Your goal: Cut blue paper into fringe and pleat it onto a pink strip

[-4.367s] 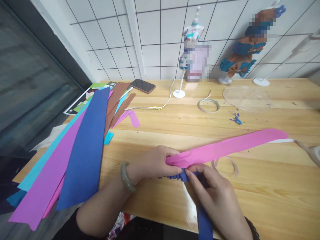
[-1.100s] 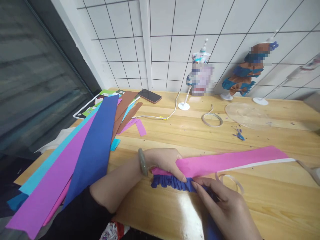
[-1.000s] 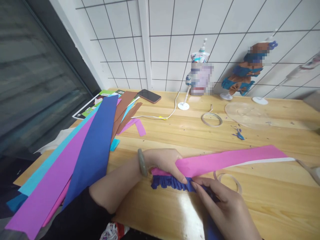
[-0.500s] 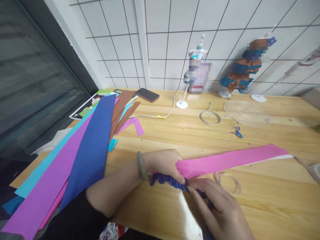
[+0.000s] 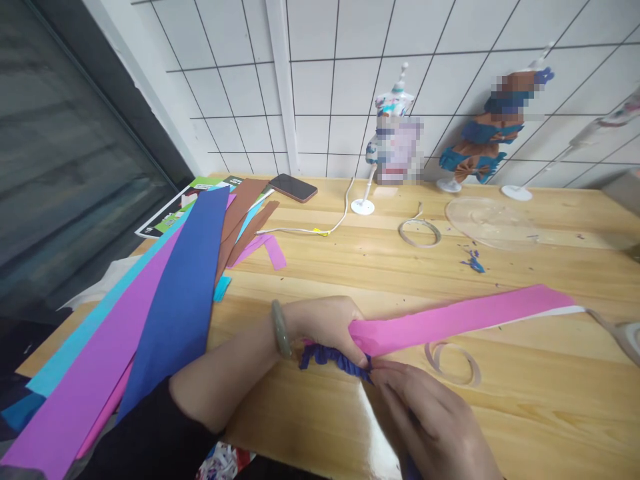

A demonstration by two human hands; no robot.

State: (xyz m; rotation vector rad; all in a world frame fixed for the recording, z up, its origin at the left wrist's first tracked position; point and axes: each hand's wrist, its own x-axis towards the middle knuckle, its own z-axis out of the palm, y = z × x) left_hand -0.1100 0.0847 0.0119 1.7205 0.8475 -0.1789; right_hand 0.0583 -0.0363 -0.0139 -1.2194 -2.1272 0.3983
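Note:
A pink crepe paper strip (image 5: pixel 465 317) lies slantwise on the table, with white tape along its near edge. My left hand (image 5: pixel 333 327), a bangle on its wrist, presses down on the strip's left end, thumb at the blue frill. Gathered dark blue crepe paper (image 5: pixel 333 357) runs in small pleats along the strip's near edge under that thumb. My right hand (image 5: pixel 430 413) pinches the blue paper at the right end of the pleats, fingertips nearly touching my left thumb. The rest of the blue strip passes beneath my right palm and is mostly hidden.
Long paper strips in blue (image 5: pixel 183 300), purple (image 5: pixel 100 373) and brown (image 5: pixel 240 220) lie on the left. Behind are a phone (image 5: pixel 293 187), a white cable (image 5: pixel 345 217) and small dress stands (image 5: pixel 363 207). A tape ring (image 5: pixel 420 233), a clear disc (image 5: pixel 487 223) and blue scraps (image 5: pixel 474 262) lie farther right.
My right hand has shifted slightly left and its fingers have closed in against the blue paper by my left thumb. The left hand stays on the strip. The view has moved slightly.

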